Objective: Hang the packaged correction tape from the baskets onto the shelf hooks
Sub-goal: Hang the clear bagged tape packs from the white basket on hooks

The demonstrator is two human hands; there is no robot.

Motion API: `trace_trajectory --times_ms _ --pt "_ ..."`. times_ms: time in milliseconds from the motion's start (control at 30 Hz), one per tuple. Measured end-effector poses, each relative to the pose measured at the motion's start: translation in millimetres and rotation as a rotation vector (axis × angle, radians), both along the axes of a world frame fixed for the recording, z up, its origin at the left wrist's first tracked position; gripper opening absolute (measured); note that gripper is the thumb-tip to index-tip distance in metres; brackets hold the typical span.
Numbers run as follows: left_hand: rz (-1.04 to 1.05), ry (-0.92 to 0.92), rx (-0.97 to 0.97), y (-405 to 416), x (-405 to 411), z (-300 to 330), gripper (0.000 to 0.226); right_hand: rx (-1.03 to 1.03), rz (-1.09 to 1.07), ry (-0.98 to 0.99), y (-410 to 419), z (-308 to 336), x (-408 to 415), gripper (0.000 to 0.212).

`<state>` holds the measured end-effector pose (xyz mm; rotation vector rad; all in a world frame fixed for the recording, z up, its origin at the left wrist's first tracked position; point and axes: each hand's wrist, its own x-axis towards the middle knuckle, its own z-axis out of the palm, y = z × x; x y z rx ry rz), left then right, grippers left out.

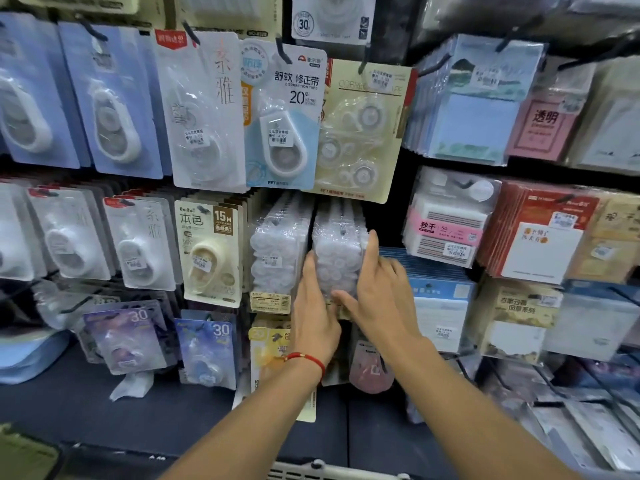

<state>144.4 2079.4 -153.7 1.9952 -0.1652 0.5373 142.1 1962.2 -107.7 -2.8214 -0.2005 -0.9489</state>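
Note:
A stack of clear blister packs of correction tape hangs on a shelf hook in the middle row. My left hand, with a red string at the wrist, presses flat against the stack's left side. My right hand holds the right side, thumb across the lower front and forefinger up along the edge. A second, similar stack hangs just to the left. The white rim of a basket shows at the bottom edge; its contents are hidden.
Carded correction tapes fill the hooks above and to the left. Sticky-note packs crowd the right-hand section. More packs hang below my hands. A dark shelf ledge runs along the bottom.

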Motion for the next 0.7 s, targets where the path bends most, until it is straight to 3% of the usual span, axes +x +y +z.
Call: trace_trajectory --times_ms 100,200,300,467,567,700 --pt "0.016 0.004 -0.011 -5 -5 1 0.097 0.073 0.008 -0.044 4 2 -18 0.109" --pt "0.006 -0.008 -0.010 -1 -11 0 0.095 0.381 0.130 -0.137 11 -10 -41 0.082" --pt "-0.054 0.030 -0.053 8 -12 1 0.095 0.609 0.181 0.066 20 -10 -44 0.079" --pt "-0.038 0.010 -0.042 8 -4 5 0.088 0.332 0.017 0.076 21 -4 -19 0.092" --pt "0.020 0.005 0.012 8 -4 8 0.086 0.381 0.068 0.050 20 -10 -15 0.095" --pt "-0.061 0.037 0.041 24 -33 5 0.079 0.379 0.066 0.019 23 -13 -18 0.093"
